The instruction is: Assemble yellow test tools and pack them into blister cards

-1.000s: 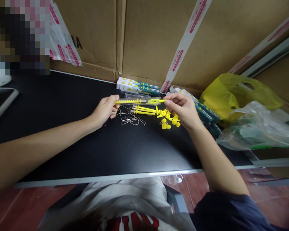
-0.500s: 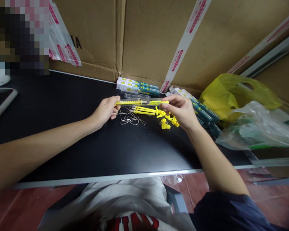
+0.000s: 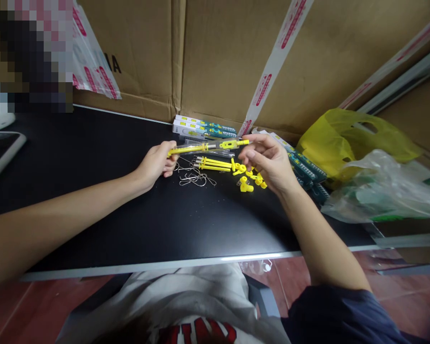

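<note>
My left hand (image 3: pixel 159 161) is closed on one end of a clear tube with yellow and metal parts inside (image 3: pixel 215 145). Held above the table, the tube slants slightly up to the right. At its yellow far tip, my right hand (image 3: pixel 270 160) has thumb and forefinger apart, the forefinger beside the tip; whether they touch is hard to tell. Below lie several yellow rods with metal ends (image 3: pixel 215 164). Small yellow plastic pieces (image 3: pixel 246 185) are scattered under my right hand. Bent metal wire hooks (image 3: pixel 197 179) form a loose heap near my left hand.
Printed narrow boxes (image 3: pixel 204 126) lie at the back, with clear tubes before them. More green boxes (image 3: pixel 306 167) stand right, beside yellow (image 3: pixel 329 138) and clear plastic bags (image 3: pixel 390 191). Behind the black table (image 3: pixel 165 224) rise large cartons (image 3: pixel 222 62). A phone-like device (image 3: pixel 2 153) lies left.
The tube's right end has tilted up and the tube has rolled, showing a slotted yellow part. My right thumb and fingers have parted from its tip; my left hand keeps its hold.
</note>
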